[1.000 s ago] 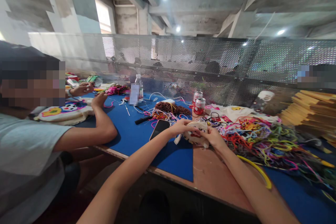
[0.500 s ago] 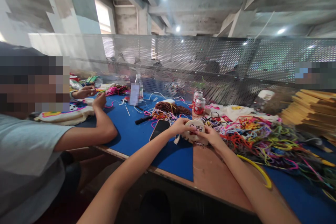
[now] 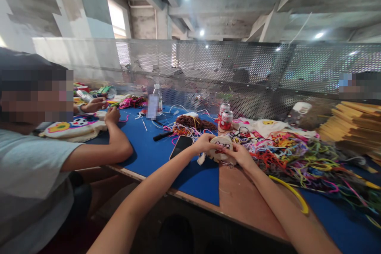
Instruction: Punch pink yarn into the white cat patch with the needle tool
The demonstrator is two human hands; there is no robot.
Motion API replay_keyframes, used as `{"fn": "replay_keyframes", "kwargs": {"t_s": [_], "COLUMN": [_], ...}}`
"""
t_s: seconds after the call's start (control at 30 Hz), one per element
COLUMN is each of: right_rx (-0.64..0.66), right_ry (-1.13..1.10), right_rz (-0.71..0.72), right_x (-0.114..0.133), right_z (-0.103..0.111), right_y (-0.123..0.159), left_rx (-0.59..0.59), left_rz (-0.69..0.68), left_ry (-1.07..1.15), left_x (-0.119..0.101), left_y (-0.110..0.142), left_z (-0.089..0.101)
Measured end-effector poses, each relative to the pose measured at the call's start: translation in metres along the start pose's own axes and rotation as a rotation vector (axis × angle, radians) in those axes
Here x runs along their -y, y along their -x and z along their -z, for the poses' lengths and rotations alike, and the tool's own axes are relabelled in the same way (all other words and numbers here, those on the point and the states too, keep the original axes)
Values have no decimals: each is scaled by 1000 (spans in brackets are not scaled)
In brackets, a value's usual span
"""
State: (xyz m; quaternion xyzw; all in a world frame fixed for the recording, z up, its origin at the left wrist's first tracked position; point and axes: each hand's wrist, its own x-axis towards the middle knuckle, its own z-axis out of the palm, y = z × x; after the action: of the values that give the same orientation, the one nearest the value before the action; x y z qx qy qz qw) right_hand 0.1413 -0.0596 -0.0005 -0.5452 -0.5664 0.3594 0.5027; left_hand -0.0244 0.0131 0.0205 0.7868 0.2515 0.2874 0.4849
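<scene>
A small round embroidery hoop (image 3: 225, 140) with cream cloth is held just above the table's front part. A dark outlined figure with a bit of red shows on its face, and loose cloth hangs below. My left hand (image 3: 205, 144) is closed around the hoop's left rim, thumb on the front. From the right, my right hand (image 3: 240, 154) is closed on the lower right side, its fingertips against the stitched figure. Whether a needle is between those fingers is too small to tell. A phone (image 3: 181, 146) lies beside my left wrist.
Tangled colourful yarn (image 3: 285, 151) heaps up on the right, with a yellow strip (image 3: 293, 193) before it. Two drink cans (image 3: 226, 120) and a bottle (image 3: 157, 99) stand behind. At left, a co-worker's hands (image 3: 112, 114) work above a larger embroidered piece (image 3: 74, 129). A perforated metal screen (image 3: 208, 63) closes the back.
The hoop has turned slightly in my hands, and my right fingertips have shifted a little over the figure. The co-worker's head and hands have moved slightly left.
</scene>
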Motion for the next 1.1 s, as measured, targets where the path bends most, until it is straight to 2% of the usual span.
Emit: {"fn": "replay_keyframes", "kwargs": {"t_s": [0.17,0.3,0.53,0.73,1.1], "right_rx": [-10,-31,-65,-13,-22], "right_ry": [-97,-94,-11,-120,-92], "right_rz": [-54,-78,-32,-98,-110], "right_x": [0,-1,-2,-7,0], "right_z": [0,1,1,1,-1], "right_y": [1,1,-2,-3,0], "left_rx": [56,25,-7,0,6], "left_rz": [39,37,-23,28,28], "left_ry": [-11,-86,-132,-147,-136], "left_x": [-7,-7,0,-1,4], "left_y": [3,2,1,2,-1], "left_z": [4,4,0,3,3]}}
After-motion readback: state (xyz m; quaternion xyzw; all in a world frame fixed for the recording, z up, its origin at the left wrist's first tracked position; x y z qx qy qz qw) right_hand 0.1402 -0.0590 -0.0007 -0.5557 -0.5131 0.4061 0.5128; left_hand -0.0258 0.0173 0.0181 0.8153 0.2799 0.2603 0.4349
